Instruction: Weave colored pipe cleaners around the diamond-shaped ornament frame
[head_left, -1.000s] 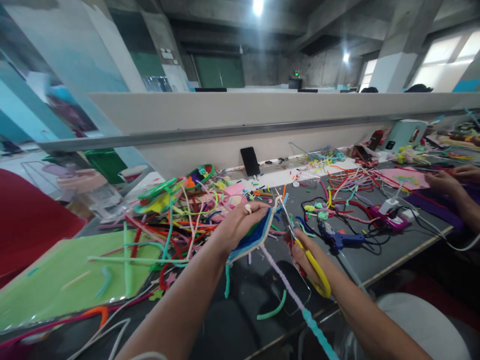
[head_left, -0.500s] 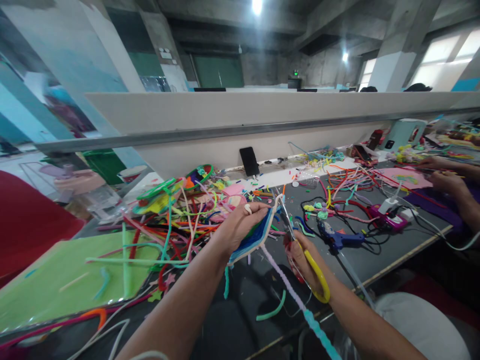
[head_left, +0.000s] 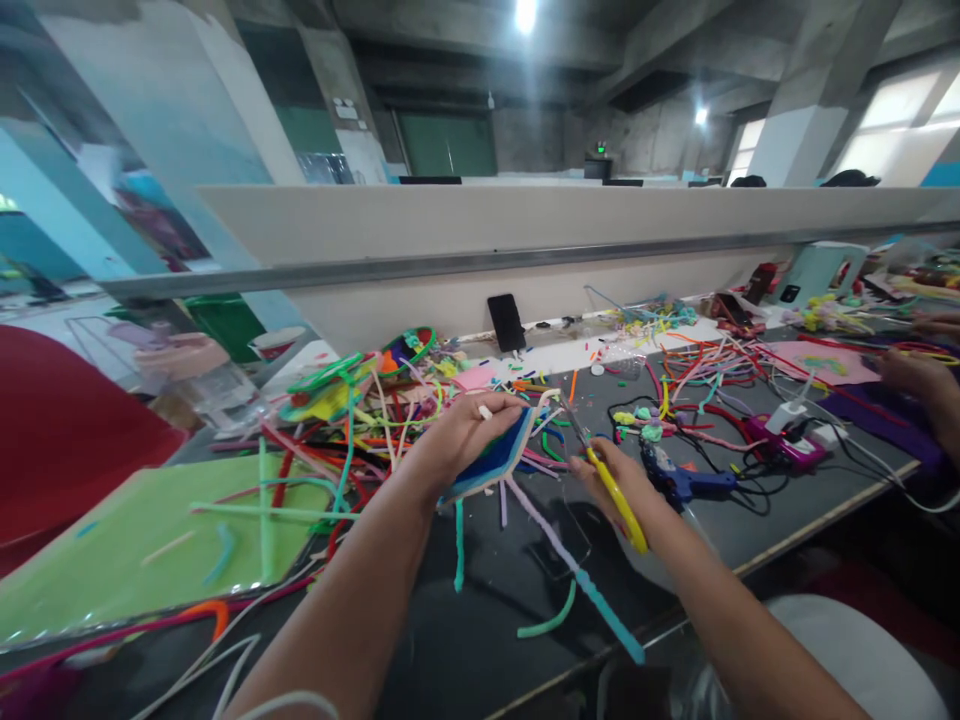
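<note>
My left hand (head_left: 469, 435) is closed on the edge of a blue craft piece (head_left: 491, 452), flat and bordered with white pipe cleaner. From it hang a twisted lilac-and-turquoise pipe cleaner (head_left: 555, 540) and a shorter teal one (head_left: 460, 550). The white pipe cleaner's loose end (head_left: 550, 395) sticks out at the piece's upper corner. Scissors (head_left: 616, 495) with yellow and red handles are gripped in my right hand (head_left: 615, 485), their blades pointing up beside that white end. Whether the blades touch it, I cannot tell.
Tangled pipe cleaners (head_left: 390, 400) lie left of my hands, behind a green sheet (head_left: 172, 530). At right are a blue glue gun (head_left: 690, 482), a magenta power strip (head_left: 791, 447) and cables. A phone (head_left: 506, 322) leans against the partition. Another person's hand (head_left: 922, 385) works at far right.
The blue craft piece and my left hand have moved slightly left over the table. My right hand has turned with the scissors. The whole view has shifted a little.
</note>
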